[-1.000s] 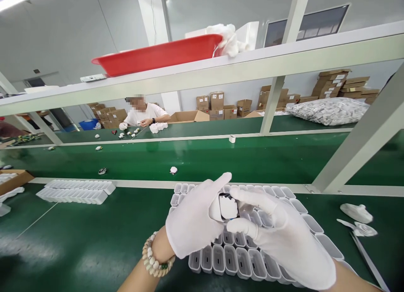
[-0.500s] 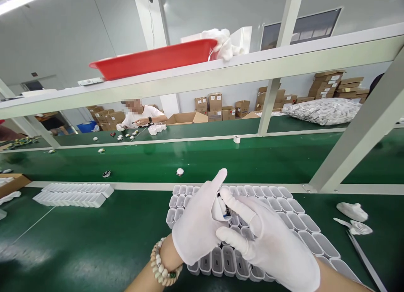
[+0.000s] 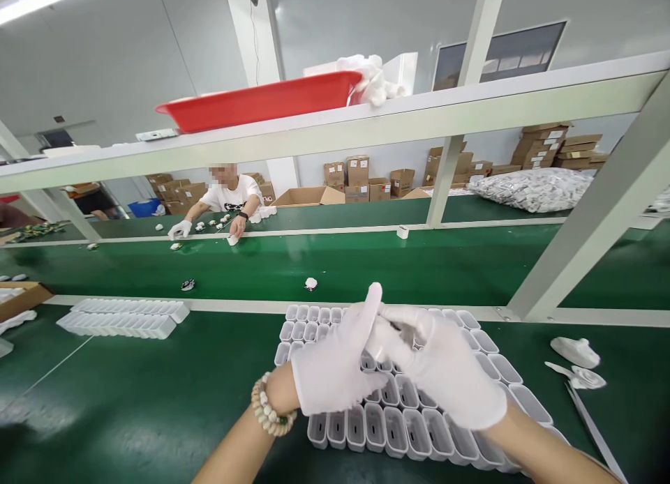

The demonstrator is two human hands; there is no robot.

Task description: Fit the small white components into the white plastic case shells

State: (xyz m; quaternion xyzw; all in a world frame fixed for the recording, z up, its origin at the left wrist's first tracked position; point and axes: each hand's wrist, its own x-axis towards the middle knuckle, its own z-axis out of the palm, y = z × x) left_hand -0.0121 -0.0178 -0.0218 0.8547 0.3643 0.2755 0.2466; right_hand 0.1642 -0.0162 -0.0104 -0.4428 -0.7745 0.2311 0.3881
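My left hand [image 3: 340, 362], in a white glove with a beaded bracelet at the wrist, is closed around a small white plastic part [image 3: 383, 339], thumb pointing up. My right hand [image 3: 444, 365], also gloved in white, presses its bent fingers onto the same part from the right. Most of the part is hidden between the gloves. Both hands hover over a block of white open-topped plastic cases [image 3: 396, 432] set in close rows on the green table. Slots show in the bottoms of the near cases.
A green conveyor [image 3: 251, 264] runs beyond the table, carrying small white parts [image 3: 310, 284]. To the left stand more white cases [image 3: 123, 318]; tweezers [image 3: 594, 428] and white cloth pieces [image 3: 576, 351] lie right. A slanted post [image 3: 581, 226] and an overhead shelf [image 3: 293, 146] frame the bench. A co-worker [image 3: 233, 194] sits opposite.
My hands have drawn closer together, hiding the dark and blue bits that showed in the part. The co-worker's arms have spread, one hand now at a white piece on the conveyor's far edge.
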